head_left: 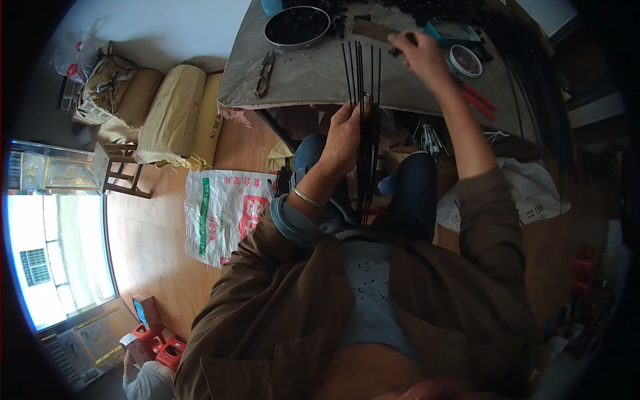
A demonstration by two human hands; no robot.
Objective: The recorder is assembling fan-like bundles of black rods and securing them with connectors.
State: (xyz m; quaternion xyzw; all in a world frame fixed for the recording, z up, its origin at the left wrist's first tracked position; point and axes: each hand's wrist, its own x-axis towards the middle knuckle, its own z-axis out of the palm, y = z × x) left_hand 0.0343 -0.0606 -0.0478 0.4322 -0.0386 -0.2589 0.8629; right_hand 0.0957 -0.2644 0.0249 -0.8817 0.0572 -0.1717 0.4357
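So starting at the far left there's a pile of tan wrapped bundles (175, 110) on the floor and a white woven sack (223, 212) lying flat nearer in, both well apart from the work. Nothing there matters much unless something drops and rolls that way.

On the grey tabletop (300, 77) there's a small pair of snips (265, 72) lying near the left edge, and further back a round dark bowl (297, 27) of little black bits.

The left hand (343, 140) is clenched around a bundle of thin black rods (363, 100), held upright just in front of the table's near edge, over the lap. The tops fan out loose above the fist and the bottoms run down between the knees. My guess is that's the weak spot: the grip is only at one point, so if it relaxes, rods could slide down through the fist onto the floor, or the splayed tips could snag on the table edge.

The right hand (419, 55) is out over the table, fingers pinched on something small and dark, can't tell exactly what. Just right of it sit a roll of tape (465, 60) and red-handled pliers (481, 99). Reaching that far with eyes off the bundle could knock the tape off or tilt the rods.
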